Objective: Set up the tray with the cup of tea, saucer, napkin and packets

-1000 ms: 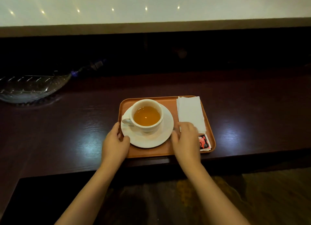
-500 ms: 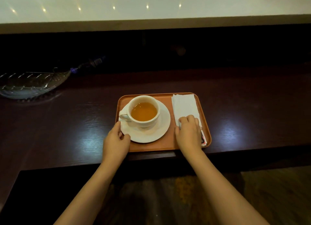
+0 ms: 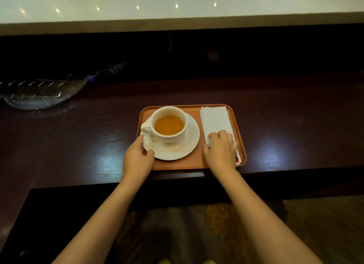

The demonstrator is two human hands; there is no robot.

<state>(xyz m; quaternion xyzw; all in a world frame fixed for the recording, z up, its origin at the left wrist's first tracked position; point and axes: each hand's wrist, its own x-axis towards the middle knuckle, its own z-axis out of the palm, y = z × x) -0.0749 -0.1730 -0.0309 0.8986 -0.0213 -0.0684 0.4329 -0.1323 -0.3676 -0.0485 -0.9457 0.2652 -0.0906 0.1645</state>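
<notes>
A: What's moved vs. the earlier frames?

B: R hand [image 3: 221,152] went further up the tray [image 3: 194,164]. A sec ago it sat at the napkin's near end w/ the packets showing beside it; now its fingers [image 3: 214,136] lie on the napkin [image 3: 215,120] and the palm covers most of the packets [image 3: 238,158], only a pink/white sliver peeks out on the right. L hand, cup, saucer: approx. same spots.

A: State of each grip?

B: L hand [image 3: 137,159] curls round the near-left rim of the saucer [image 3: 187,147], thumb on top of the rim, fingertips by the tray's left edge, so pinching the saucer. R grip: fingers bent, close together, pressing flat on the napkin's near end; not wrapped round anything.

A: Where's the tea stuff?

B: All on the orange tray, near the front edge of the dark worktop [image 3: 78,137]. Cup [image 3: 168,123] upright on the saucer, left half of tray, handle pointing left, amber tea inside. Napkin folded, lengthwise down the right side. Packets at the near-right corner, touching the napkin's end, partly under it as far as I can tell.

A: Anything else?

B: Glass dish [image 3: 43,95] far left on the worktop, well apart from the tray.
</notes>
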